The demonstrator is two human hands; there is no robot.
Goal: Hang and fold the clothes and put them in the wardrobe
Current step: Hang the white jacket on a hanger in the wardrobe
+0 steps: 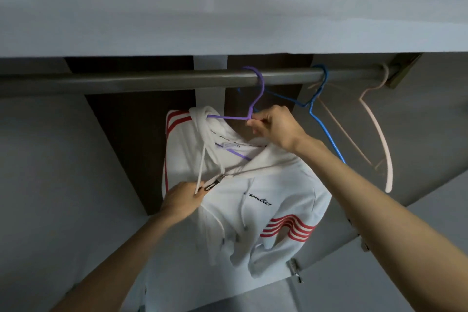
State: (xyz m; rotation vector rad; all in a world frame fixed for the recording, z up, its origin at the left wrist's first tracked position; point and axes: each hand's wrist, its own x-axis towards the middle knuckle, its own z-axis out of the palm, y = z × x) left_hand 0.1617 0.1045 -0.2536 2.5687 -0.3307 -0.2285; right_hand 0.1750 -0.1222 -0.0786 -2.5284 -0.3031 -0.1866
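Now | hoodie hanging on hanger, hook sitting over rail | right hand pinching hanger neck | left hand gripping hoodie front and cord | risk: tugging down may be tilting hanger, hoodie sliding off, or hook snagging blue hanger

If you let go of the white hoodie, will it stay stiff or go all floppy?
Probably floppy: the white hoodie sags in folds below the purple hanger. It would likely swing, since the hanger only hooks over the rail. Its drawstring looks limp too.
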